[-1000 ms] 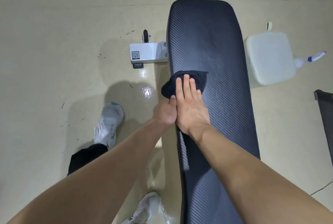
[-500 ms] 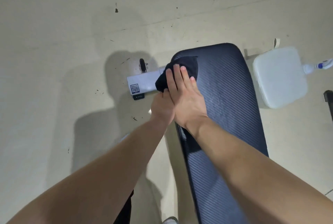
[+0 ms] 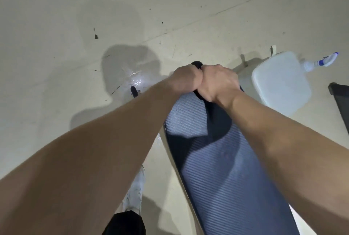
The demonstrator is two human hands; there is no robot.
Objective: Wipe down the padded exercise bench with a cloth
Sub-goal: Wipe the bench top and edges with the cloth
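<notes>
The padded bench [image 3: 226, 178] is dark with a ribbed cover and runs from the bottom right up to the middle of the view. My left hand [image 3: 186, 78] and my right hand [image 3: 219, 81] sit side by side, touching, curled over its far end. Only a small black bit of the cloth [image 3: 197, 64] peeks out above and between the knuckles. The rest of the cloth is hidden under my hands. My forearms cast dark shadows across the pad.
A white plastic jug [image 3: 281, 81] with a blue-white nozzle [image 3: 324, 60] stands on the floor right of the bench. A dark object [image 3: 340, 102] sits at the right edge. The bench's black wheel [image 3: 133, 91] and my white shoe [image 3: 135, 193] are on the left.
Both hands slid the cloth forward along the pad to its far end. The right hand's flat fingers have curled over the end.
</notes>
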